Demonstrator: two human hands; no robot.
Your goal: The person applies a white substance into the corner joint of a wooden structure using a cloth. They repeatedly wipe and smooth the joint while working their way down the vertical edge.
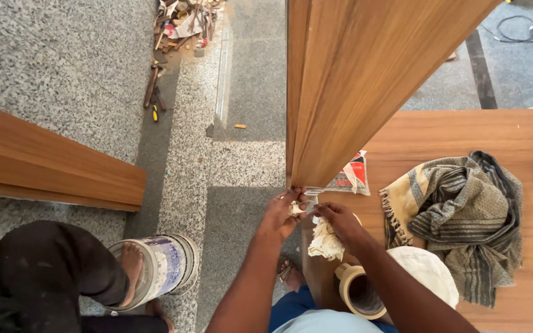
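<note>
Obs.: upright wooden panel (340, 86) stands at the near-left corner of the wood board (464, 132). Left hand (282, 216) pinches its bottom corner, steadying it; right hand (340, 222) clamps a crumpled white rag (326, 242) beside it.

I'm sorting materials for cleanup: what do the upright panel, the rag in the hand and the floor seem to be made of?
Upright panel: wood or wood-look laminate, with brown grain lines and a smooth satin face.
Rag in the right hand: off-white cloth, crumpled, soft folds.
Floor: speckled grey stone, likely granite, polished.
</note>
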